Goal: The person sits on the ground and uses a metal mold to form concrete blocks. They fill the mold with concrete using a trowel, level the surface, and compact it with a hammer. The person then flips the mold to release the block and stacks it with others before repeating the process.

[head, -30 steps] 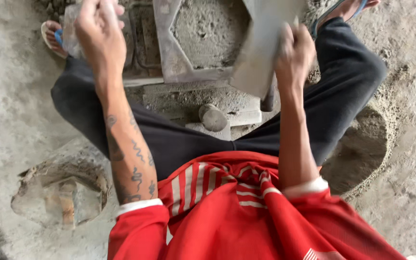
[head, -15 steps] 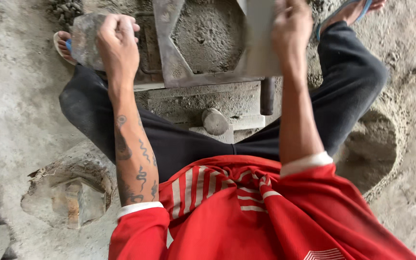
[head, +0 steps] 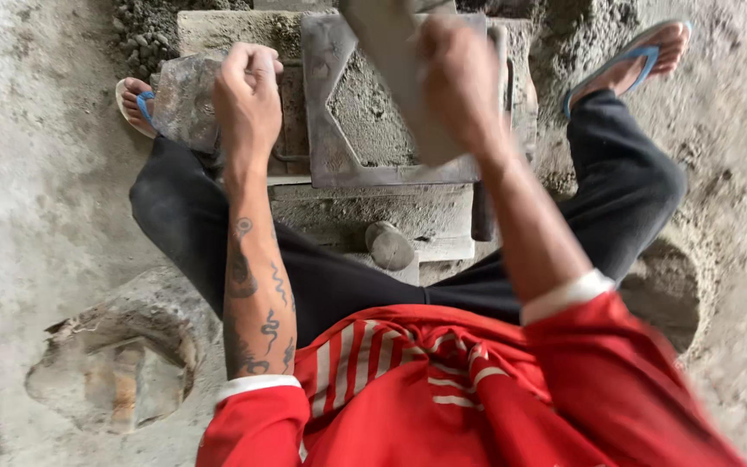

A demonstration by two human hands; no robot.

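Hands have shifted: left hand (head: 248, 95) now grips a grey slab (head: 185, 102) lower beside the mould (head: 339, 147), right hand (head: 460, 82) clutching a blurred plate (head: 399, 60) above it.

Flat metal plate (head: 399, 78) in right hand (head: 464, 82): dull grey, matt, cement-smeared. Under it, metal mould frame (head: 326, 130), worn, dusty, packed with rough damp grey mix (head: 369, 108). Gripped by left hand (head: 248, 99), grey sheet piece (head: 185, 102), matt, crusted. Rough concrete floor (head: 36, 199) around. Glossy red cloth shirt (head: 408, 389).
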